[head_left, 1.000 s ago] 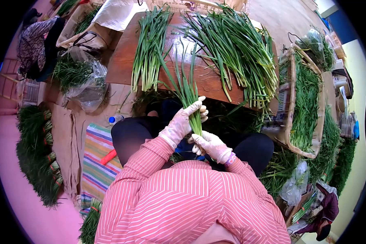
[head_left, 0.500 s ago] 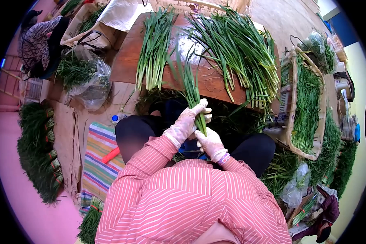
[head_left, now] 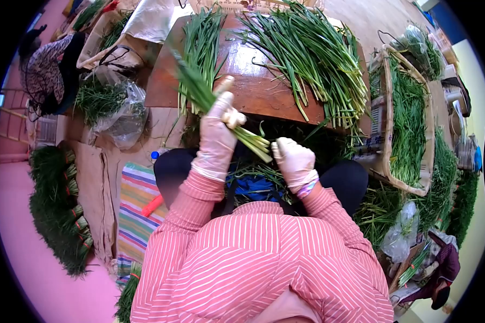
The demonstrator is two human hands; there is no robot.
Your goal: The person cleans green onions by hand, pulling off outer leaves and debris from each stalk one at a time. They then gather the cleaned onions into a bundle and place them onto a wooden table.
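My gloved left hand (head_left: 215,134) is wrapped round a small bunch of garlic chives (head_left: 254,144). The leaves slant up to the left, blurred, and the pale stem ends point down to the right. Just right of those ends, apart from them, is my gloved right hand (head_left: 295,162), its fingers curled closed; whether anything is inside is hidden. Beyond my hands, a sorted pile of chives (head_left: 202,40) lies on the left of the wooden table (head_left: 164,89). A larger pile of chives (head_left: 318,59) covers its right side.
A long basket of greens (head_left: 381,156) stands to my right. Tied bundles (head_left: 59,210) line the floor at left, past a striped mat (head_left: 134,199). Loose trimmings (head_left: 258,175) lie at my lap. Other people sit at far left (head_left: 51,64) and lower right (head_left: 444,269).
The hands have separated. My left hand has carried the bunch up and left, tilting its leaves leftward; my right hand has left the stems and moved slightly right.
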